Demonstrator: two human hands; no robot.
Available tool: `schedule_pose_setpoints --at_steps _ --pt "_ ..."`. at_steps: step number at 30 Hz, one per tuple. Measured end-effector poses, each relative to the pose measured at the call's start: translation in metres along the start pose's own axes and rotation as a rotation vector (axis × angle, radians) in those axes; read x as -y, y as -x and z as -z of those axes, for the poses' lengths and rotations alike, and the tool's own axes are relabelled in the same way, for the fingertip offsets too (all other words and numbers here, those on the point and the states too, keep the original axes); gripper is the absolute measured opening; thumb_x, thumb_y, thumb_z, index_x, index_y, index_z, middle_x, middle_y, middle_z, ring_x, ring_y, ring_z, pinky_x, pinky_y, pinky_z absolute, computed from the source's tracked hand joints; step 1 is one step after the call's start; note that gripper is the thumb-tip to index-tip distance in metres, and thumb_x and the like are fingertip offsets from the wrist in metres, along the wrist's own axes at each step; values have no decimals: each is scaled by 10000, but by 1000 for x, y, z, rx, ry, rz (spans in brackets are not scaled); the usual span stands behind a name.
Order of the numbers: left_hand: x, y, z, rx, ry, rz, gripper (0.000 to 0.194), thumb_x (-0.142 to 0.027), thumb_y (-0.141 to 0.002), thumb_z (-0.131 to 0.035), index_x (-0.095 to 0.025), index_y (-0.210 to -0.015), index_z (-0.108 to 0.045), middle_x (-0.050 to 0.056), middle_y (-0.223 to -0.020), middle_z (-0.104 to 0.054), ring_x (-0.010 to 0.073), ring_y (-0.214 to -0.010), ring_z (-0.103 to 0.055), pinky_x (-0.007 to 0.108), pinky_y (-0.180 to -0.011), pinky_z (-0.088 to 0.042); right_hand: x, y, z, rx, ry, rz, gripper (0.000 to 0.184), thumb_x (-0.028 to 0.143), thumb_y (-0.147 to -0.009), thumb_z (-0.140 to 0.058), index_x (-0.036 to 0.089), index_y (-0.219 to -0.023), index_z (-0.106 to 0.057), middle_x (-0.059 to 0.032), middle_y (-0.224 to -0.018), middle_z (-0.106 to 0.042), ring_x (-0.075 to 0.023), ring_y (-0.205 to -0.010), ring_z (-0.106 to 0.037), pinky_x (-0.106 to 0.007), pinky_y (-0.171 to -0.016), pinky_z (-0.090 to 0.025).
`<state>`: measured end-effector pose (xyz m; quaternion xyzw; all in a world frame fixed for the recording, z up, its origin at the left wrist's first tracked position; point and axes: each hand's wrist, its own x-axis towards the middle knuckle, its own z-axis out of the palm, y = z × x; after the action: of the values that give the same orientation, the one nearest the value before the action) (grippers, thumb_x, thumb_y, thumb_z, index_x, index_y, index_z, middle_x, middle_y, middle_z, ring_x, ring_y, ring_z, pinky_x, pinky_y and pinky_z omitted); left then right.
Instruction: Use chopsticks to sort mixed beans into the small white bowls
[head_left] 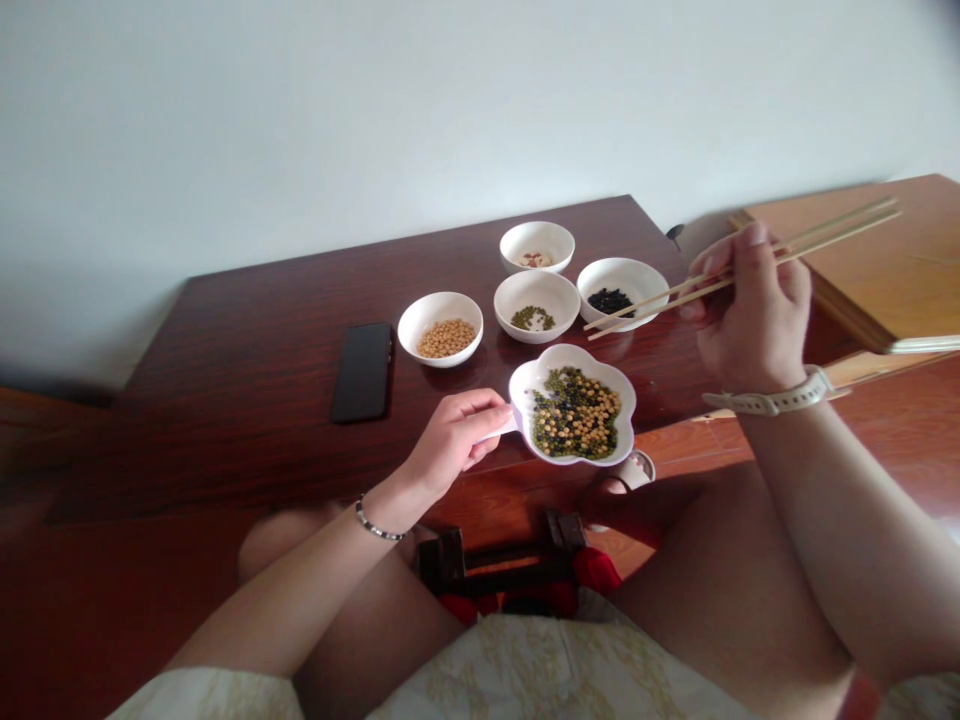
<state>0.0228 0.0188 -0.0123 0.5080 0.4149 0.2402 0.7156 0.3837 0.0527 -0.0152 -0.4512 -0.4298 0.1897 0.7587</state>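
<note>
My left hand (465, 432) grips the short handle of a white flower-shaped dish (517, 400) at the table's front edge. Mixed beans (576, 412) in yellow, green and black lie in it. In my right hand (754, 305) is a pair of wooden chopsticks (832, 230), their tips pointing left, in front of the bowl of black beans and above the dish. Behind the dish stand white bowls: one of yellow soybeans (446, 338), one with a few green mung beans (532, 318), one of black beans (611, 301), and one at the back with pale and reddish pieces (535, 259).
A black phone (362, 372) lies on the dark wooden table (247, 330), left of the bowls. A lighter wooden surface (885, 260) adjoins at the right. The white wall (375, 120) rises behind the table. My legs are below the front edge.
</note>
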Motion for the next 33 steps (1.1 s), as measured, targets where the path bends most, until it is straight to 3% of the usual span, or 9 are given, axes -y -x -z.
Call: schedule_pose_setpoints --at_steps 5,13,25,33 --pt "1 0 0 10 19 -16 365 -476 -1075 -954 -204 -927 -761 -75 -667 -486 114 -623 -330 267 -600 -176 10 14 1 213 85 -150 705 870 -1033 -1020 256 -811 -754 -17 -729 -638 -133 -492 -505 -350 -441 -240" --pt "2 -1 0 4 -2 -18 401 -523 -1070 -950 -207 -923 -752 -82 -654 -490 110 -607 -329 250 -582 -195 20 21 4 418 254 -206 752 981 -1060 -921 266 -878 -780 -1 -610 -639 -155 -508 -525 -331 -481 -370" --pt "5 -2 1 20 45 -26 356 -449 -1078 -956 -197 -929 -755 -82 -671 -494 102 -617 -335 248 -585 -179 22 20 5 425 286 -189 704 967 -1099 -880 304 -881 -790 -17 -627 -662 -181 -528 -509 -363 -477 -416" --pt "4 -1 0 8 34 -25 370 -467 -1072 -955 -200 -916 -752 -81 -669 -488 106 -617 -335 254 -594 -179 21 25 1 420 278 -167 717 916 -1150 -869 266 -866 -765 -12 -630 -654 -160 -519 -538 -307 -484 -393"
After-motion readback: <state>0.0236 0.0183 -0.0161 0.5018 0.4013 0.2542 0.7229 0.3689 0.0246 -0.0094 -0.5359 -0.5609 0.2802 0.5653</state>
